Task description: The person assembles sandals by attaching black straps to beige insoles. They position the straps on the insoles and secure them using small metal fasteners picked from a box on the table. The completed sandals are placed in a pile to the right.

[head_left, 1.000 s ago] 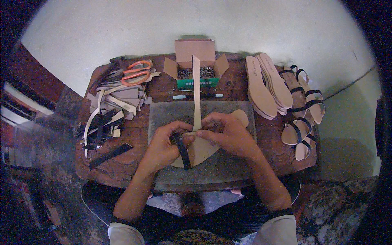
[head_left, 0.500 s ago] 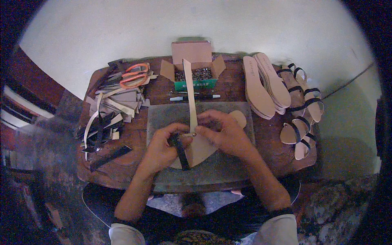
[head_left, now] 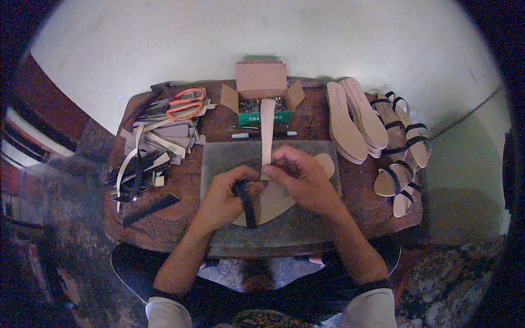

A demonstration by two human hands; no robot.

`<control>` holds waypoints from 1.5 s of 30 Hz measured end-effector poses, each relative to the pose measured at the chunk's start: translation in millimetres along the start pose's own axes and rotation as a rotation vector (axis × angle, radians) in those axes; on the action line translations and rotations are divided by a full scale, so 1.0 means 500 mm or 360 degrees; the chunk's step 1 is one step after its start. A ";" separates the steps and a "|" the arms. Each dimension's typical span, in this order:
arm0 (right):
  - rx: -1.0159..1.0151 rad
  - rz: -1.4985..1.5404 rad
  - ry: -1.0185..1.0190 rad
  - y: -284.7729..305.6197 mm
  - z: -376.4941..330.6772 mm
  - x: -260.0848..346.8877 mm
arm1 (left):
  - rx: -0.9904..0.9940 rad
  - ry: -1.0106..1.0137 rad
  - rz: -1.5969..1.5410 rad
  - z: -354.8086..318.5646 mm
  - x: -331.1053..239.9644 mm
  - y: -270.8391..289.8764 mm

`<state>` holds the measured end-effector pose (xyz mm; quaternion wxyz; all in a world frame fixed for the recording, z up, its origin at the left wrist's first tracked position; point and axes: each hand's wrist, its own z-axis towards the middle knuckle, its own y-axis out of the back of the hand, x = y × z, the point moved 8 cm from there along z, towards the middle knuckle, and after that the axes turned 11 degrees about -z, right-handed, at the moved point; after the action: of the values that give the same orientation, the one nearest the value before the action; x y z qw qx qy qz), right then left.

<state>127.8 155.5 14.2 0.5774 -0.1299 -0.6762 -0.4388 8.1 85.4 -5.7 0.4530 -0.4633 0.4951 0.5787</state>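
A tan sandal sole (head_left: 276, 201) lies on a grey work mat (head_left: 219, 158) in the middle of a small wooden table. My left hand (head_left: 221, 198) grips the sole's left side, where a black strap (head_left: 247, 203) crosses it. My right hand (head_left: 302, 177) pinches the near end of a long tan leather strip (head_left: 267, 128) at the sole's top edge. The strip runs straight away from me toward an open cardboard box (head_left: 261, 94). The sole's far tip (head_left: 327, 162) shows beside my right hand.
Orange-handled scissors (head_left: 185, 104) lie on a heap of tan and black leather strips (head_left: 156, 147) at the left. A pen (head_left: 257, 134) lies behind the mat. Stacked tan insoles (head_left: 353, 120) and several strapped sandals (head_left: 402, 147) fill the right side. The table edge (head_left: 164, 240) is near me.
The long tan strip has swung slightly, its far end shifting toward the cardboard box. Both hands stay on the sole with small finger movements.
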 end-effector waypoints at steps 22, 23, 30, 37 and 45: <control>0.0374 0.0574 0.0303 0.006 -0.035 0.097 | -0.0025 -0.0022 -0.0203 -0.006 0.010 0.021; 0.0398 0.0610 0.0311 0.002 -0.037 0.102 | -0.0021 -0.0027 -0.0217 -0.006 0.009 0.021; 0.0358 0.0460 0.0281 0.022 -0.049 0.118 | -0.0131 -0.0020 -0.0331 -0.013 -0.020 0.027; 0.0329 0.0423 0.0062 0.030 -0.055 0.111 | -0.0358 0.0137 -0.0629 -0.007 0.021 0.054; 0.0047 -0.0526 -0.0157 0.074 -0.037 0.066 | -0.0596 -0.0093 -0.0638 -0.006 0.008 0.089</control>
<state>155.3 152.5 59.1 0.4652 -0.0297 -0.7222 -0.5110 -36.2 78.1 -3.0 0.4790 -0.6110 0.2646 0.5720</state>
